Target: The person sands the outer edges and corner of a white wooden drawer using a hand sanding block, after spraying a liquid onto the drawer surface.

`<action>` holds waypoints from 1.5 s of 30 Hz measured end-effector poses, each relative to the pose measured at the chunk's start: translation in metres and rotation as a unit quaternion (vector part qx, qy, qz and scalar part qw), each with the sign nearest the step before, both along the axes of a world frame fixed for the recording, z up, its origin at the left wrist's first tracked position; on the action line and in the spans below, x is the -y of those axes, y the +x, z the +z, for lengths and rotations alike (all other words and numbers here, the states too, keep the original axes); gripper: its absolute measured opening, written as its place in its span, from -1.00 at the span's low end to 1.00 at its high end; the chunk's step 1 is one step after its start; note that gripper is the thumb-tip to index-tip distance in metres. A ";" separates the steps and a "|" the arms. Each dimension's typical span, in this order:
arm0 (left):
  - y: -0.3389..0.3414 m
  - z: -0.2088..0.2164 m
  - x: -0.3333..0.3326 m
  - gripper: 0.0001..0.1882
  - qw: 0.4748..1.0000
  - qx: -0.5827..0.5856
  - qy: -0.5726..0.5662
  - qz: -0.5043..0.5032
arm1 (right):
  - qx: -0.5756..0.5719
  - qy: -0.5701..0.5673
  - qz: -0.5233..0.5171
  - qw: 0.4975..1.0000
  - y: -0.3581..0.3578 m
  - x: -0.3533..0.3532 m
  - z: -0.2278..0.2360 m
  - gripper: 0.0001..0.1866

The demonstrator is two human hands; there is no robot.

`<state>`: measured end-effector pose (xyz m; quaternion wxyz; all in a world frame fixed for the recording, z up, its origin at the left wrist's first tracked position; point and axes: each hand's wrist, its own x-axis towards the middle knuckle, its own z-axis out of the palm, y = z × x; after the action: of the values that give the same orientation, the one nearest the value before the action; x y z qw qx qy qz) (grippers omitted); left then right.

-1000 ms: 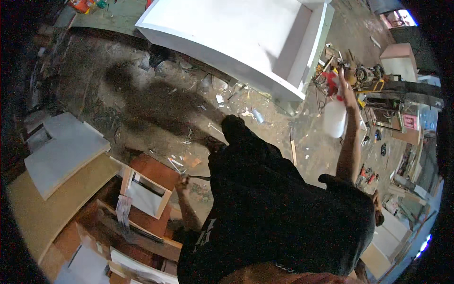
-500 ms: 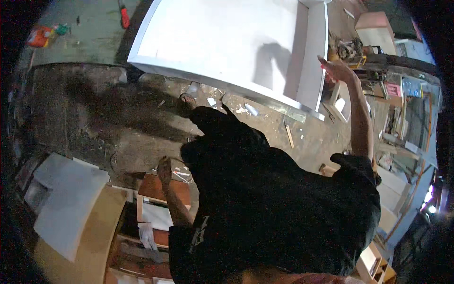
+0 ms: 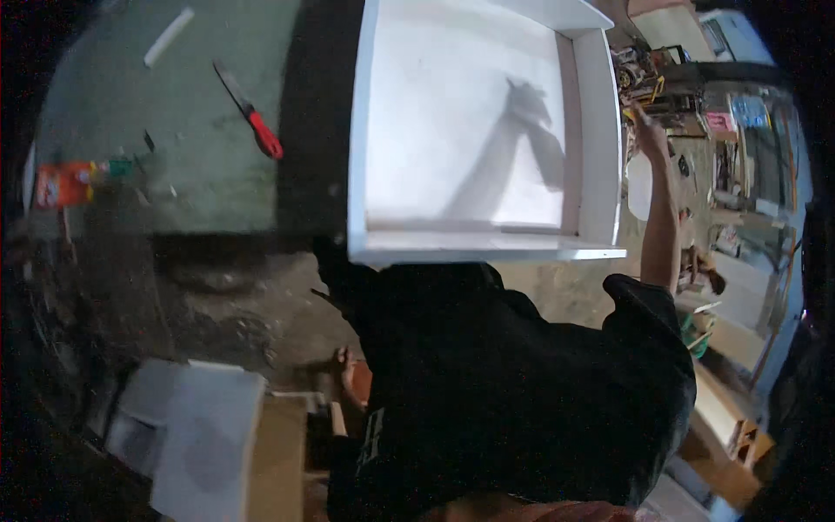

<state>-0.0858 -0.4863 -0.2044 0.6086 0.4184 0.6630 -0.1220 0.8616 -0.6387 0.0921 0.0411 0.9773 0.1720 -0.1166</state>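
My right hand [image 3: 648, 135], fingers spread and holding nothing, reaches beside the white cabinet [image 3: 470, 130] at upper right; it looks stiff, bulky and heavy, best gripped by its rim. My left hand [image 3: 348, 374] hangs low, grip unclear.

A saw [image 3: 250, 117] lies on the floor [image 3: 174, 174], left of the open cabinet [image 3: 470, 139]. The right hand [image 3: 648, 135] is raised just right of the cabinet, before cluttered shelves [image 3: 739, 165].

View has swung toward the white open-fronted wooden cabinet [image 3: 470, 139]; right hand [image 3: 648, 135] has risen beside its side panel; left hand [image 3: 348, 374] has dropped lower
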 end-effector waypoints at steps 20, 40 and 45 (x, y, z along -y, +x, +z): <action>0.169 0.035 -0.464 -0.59 0.917 0.077 0.102 -0.377 | 0.372 0.783 -0.491 0.089 -0.168 -0.088 -0.121 -0.13; 0.162 0.080 -0.344 -0.53 0.926 0.031 0.084 -0.368 | 0.139 0.906 -0.371 0.151 -0.045 -0.137 -0.155 -0.19; 0.151 0.093 -0.325 -0.51 0.938 0.006 0.100 -0.333 | 0.133 0.870 -0.429 0.204 -0.034 -0.201 -0.132 -0.21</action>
<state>0.0649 -0.1616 -0.1109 0.4921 0.6744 0.4912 -0.2484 0.8271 -0.4376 -0.0395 -0.8689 0.3243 -0.2884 0.2383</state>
